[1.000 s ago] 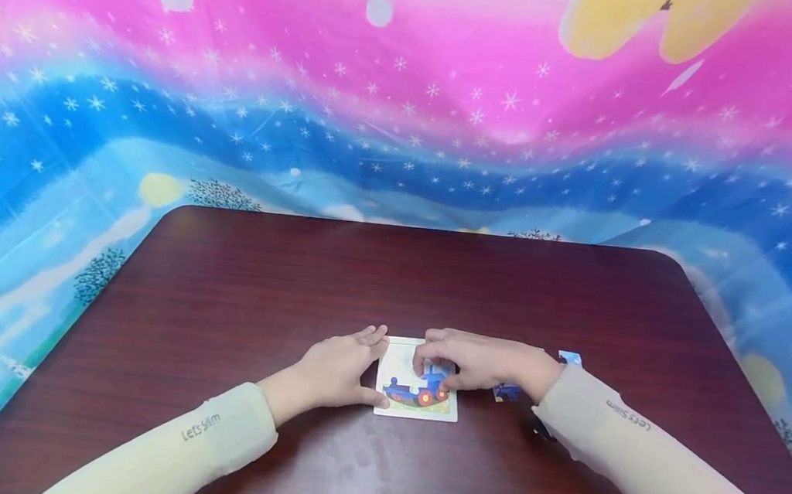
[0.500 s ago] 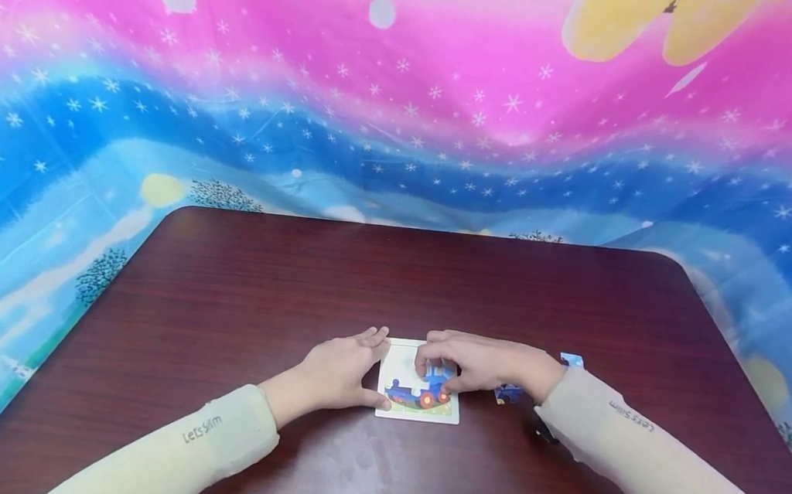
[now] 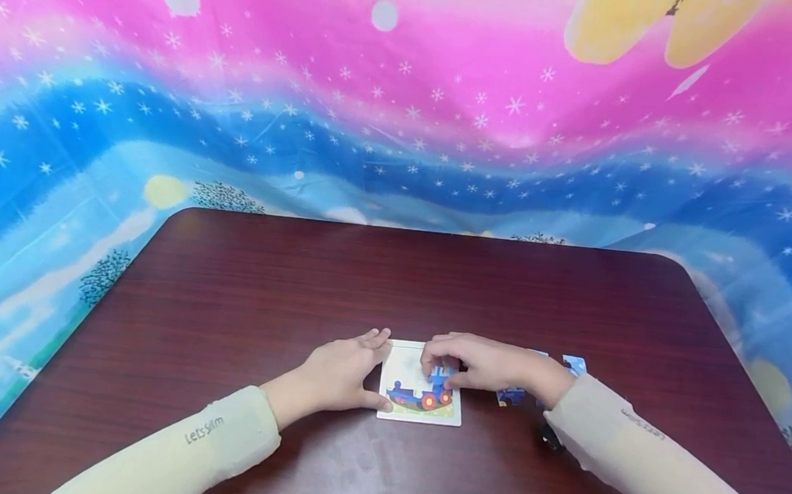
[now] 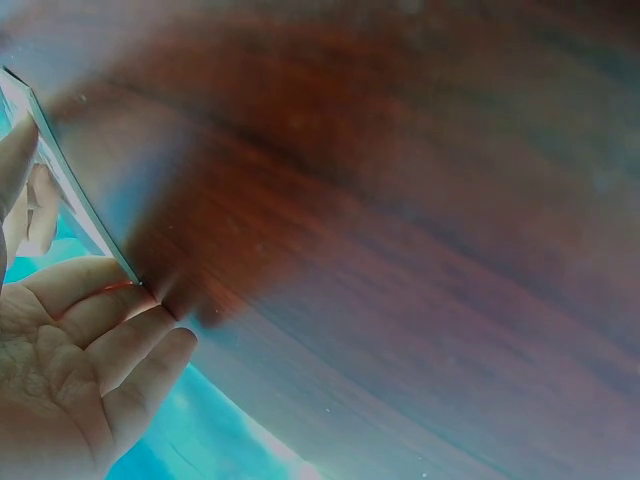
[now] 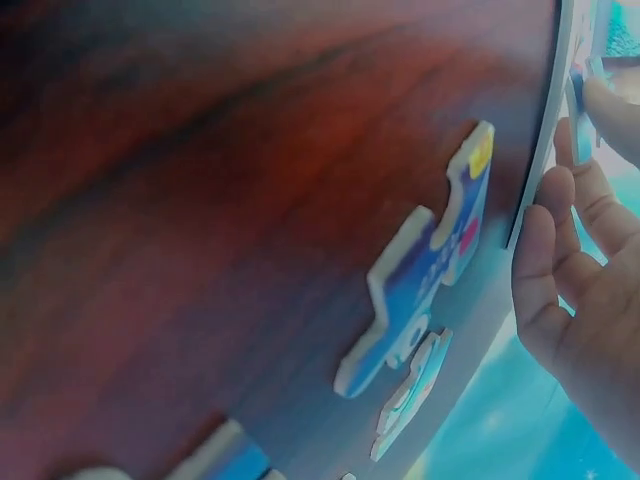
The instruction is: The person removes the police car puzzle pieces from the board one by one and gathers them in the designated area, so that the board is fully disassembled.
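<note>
A square puzzle board (image 3: 417, 421) with a blue and red vehicle picture lies on the table; its upper left part is bare white. My left hand (image 3: 340, 371) spans the board's left edge, thumb on the lower corner and straight fingers at the upper one; its palm (image 4: 50, 370) shows in the left wrist view. Over the board's right side, my right hand (image 3: 478, 362) pinches a small piece (image 5: 580, 118) between thumb and finger, seen standing on edge in the right wrist view. The fingers partly hide it.
Loose blue puzzle pieces (image 3: 511, 396) lie right of the board, partly under the right forearm, with another piece (image 3: 574, 363) farther right. A small black object (image 3: 551, 436) sits by the right sleeve. Beyond the table's far edge (image 3: 432, 233) hangs a patterned cloth (image 3: 404, 147).
The right hand has shifted slightly to the right, uncovering more of the blue vehicle and the loose pieces. The left hand keeps its place at the board's edge.
</note>
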Action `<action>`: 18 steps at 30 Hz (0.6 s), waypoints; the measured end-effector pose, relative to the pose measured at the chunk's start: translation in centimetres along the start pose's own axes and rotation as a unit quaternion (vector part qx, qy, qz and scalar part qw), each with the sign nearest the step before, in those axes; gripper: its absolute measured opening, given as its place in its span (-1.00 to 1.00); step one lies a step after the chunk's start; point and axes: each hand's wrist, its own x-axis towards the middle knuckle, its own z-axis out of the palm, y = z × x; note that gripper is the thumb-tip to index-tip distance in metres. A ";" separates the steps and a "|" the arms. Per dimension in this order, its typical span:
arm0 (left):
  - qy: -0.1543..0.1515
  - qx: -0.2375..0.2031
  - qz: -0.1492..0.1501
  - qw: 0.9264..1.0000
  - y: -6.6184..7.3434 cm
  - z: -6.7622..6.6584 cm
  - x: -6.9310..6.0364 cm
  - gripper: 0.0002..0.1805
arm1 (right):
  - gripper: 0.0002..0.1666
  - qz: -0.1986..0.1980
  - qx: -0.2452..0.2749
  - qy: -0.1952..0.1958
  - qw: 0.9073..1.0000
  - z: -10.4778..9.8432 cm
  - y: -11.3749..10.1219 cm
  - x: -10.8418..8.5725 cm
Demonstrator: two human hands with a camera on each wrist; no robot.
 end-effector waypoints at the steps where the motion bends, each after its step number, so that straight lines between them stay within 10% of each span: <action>1: -0.001 0.000 -0.001 1.000 0.0 0.0 0.0 0.00 | -0.72 -0.005 0.008 0.002 1.000 0.0 0.1 0.0; 18: 0.002 0.000 -0.003 1.000 -0.1 0.1 0.0 0.00 | -0.74 -0.015 0.079 0.028 0.996 0.1 0.2 0.1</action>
